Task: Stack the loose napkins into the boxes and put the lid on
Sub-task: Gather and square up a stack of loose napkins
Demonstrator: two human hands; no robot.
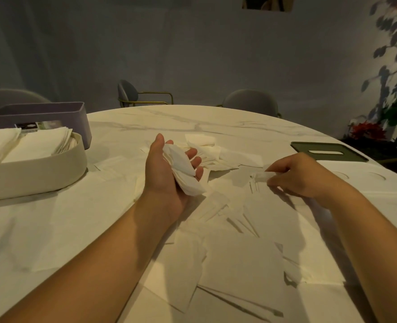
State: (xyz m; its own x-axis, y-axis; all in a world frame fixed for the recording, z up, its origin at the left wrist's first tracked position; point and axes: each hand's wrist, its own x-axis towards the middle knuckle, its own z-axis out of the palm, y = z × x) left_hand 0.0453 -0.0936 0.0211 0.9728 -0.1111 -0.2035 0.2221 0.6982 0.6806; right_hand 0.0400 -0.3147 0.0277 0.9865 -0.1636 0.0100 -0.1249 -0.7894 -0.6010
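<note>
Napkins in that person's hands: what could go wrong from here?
The stack lies fanned in the left hand, loosely held, so sheets may slip out. The right hand pinches one thin napkin, which might crease or drag neighbours. The cream box looks heaped, so added sheets may spill over its rim.

This is a dining room. Grey padded chairs [127, 90] ring a large round marble table [216, 122] beside a leaf-painted wall [388, 38].
</note>
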